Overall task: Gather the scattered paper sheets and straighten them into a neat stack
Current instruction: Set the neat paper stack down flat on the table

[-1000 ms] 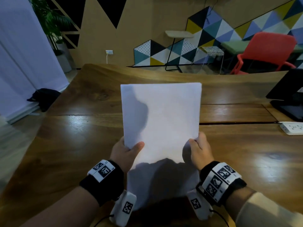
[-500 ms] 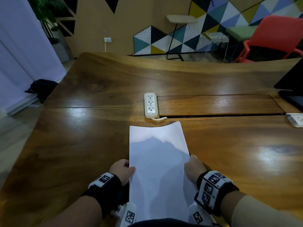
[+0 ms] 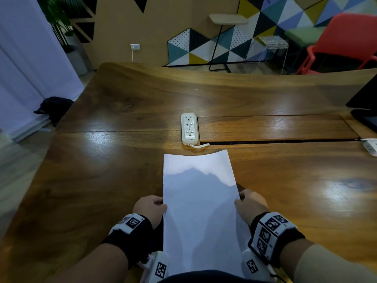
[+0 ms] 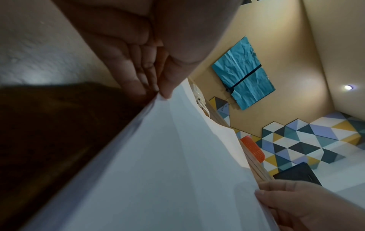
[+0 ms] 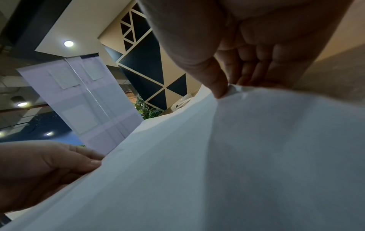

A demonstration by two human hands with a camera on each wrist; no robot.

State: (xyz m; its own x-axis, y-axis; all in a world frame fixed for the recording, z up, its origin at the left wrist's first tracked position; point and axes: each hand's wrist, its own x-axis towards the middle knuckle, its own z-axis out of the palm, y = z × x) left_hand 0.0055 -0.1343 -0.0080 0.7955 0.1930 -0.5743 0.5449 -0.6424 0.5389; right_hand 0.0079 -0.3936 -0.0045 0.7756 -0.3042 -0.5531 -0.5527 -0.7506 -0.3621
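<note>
Paper stack (image 3: 199, 205) held low over wooden table (image 3: 102, 170), near power strip (image 3: 190, 128). Left hand (image 3: 150, 208) and right hand (image 3: 250, 205) at side edges. Wrist views only: thumb-and-finger pinch on edges, layered sheet edges.

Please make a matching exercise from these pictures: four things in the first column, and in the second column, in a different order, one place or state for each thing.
Column one:
1. paper stack
2. power strip
3. red chair
4. left hand

Column two:
A. on the floor behind the table, far right
B. held by both hands, one on each long edge
C. lying on the table just beyond the far edge of the paper
D. pinching the left edge of the paper

Right pairs: 1-B, 2-C, 3-A, 4-D. The right hand pinches the opposite edge.
</note>
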